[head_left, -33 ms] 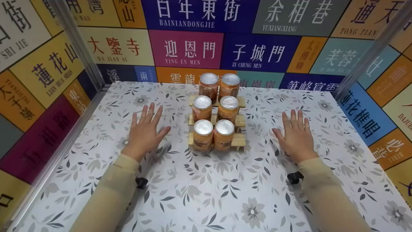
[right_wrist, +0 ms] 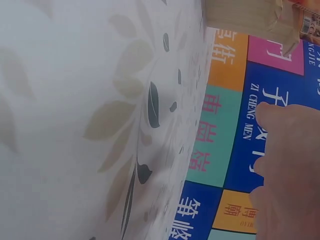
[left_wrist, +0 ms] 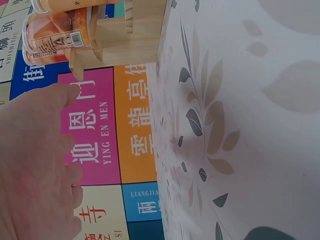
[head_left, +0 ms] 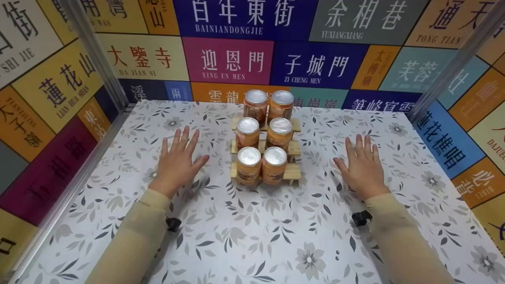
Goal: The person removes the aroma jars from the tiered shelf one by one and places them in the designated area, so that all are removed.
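Several orange cans with silvery lids, one of them a front can [head_left: 249, 167], stand upright in pairs on a stepped wooden rack [head_left: 292, 172]. To the left of the rack, my left hand [head_left: 177, 163] lies palm down with its fingers spread, holding nothing. My right hand [head_left: 363, 169] lies the same way to the rack's right, also holding nothing. Both hands are apart from the cans. In the left wrist view, the left hand [left_wrist: 37, 160] shows beside the rack's wooden side [left_wrist: 132, 42]. In the right wrist view, the right hand [right_wrist: 292, 165] is seen near the rack's edge [right_wrist: 240, 14].
A white cloth with grey leaves and flowers covers the table [head_left: 252, 244]. Coloured panels with large lettering form the back wall [head_left: 232, 59] and both sides. Clear upright strips stand at the corners, such as the left strip [head_left: 100, 51]. Each wrist bears a black band piece [head_left: 173, 224].
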Demonstrator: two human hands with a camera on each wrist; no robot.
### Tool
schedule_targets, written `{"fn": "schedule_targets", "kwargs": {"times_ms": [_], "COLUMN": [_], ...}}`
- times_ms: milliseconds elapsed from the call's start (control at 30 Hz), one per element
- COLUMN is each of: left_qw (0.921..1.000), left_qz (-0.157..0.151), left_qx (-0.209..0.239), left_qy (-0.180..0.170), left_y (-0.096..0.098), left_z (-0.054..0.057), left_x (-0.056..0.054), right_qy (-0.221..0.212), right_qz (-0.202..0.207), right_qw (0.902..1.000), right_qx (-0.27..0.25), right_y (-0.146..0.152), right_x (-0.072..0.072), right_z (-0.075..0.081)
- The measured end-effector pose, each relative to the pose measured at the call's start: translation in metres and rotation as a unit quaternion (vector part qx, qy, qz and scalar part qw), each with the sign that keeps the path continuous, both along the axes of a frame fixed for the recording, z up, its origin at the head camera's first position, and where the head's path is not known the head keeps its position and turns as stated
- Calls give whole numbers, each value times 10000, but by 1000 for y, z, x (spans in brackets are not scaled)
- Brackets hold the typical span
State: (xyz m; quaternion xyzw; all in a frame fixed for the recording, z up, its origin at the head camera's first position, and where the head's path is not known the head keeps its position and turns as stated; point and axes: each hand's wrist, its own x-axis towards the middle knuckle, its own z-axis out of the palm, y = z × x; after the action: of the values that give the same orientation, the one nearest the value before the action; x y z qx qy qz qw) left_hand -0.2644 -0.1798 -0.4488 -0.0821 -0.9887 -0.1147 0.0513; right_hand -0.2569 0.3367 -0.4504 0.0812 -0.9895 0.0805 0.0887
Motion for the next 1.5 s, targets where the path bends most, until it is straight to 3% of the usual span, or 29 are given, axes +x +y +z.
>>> {"fn": "schedule_targets", "kwargs": {"times_ms": [200,367,567,767,867,1100,1367,1500], "left_qw": [10000,9995,9946,9750,9647,9512,9266,9195], "left_qz": [-19,-145,-237,-506,-599,-554,-775,-783], "left_qx": [65,292,1011,2156,2537,3025,3674,3850], "left_qy": [5,6,-41,167,361,248,214,97], "left_y": [0,4,13,20,23,29,29,33], "left_z": [3,7,13,26,32,43,61,71], "left_x": [2,0,-3,-8,-12,-19,-35,-45], "right_qy": [22,115,-539,-1368,-1502,-1584,-1271,-1173], "right_qz": [35,140,536,819,950,1031,1431,1603], "right_qw": [10000,9980,9828,9542,9449,9391,9320,9298], "right_qx": [-81,-600,-1685,-2532,-2749,-2869,-3077,-3099], "right_y": [-6,-19,-41,-62,-69,-78,-78,-77], "right_x": [-5,-4,-2,1,2,1,-4,-7], "right_z": [-4,-6,-4,-9,-10,-11,-17,-20]}}
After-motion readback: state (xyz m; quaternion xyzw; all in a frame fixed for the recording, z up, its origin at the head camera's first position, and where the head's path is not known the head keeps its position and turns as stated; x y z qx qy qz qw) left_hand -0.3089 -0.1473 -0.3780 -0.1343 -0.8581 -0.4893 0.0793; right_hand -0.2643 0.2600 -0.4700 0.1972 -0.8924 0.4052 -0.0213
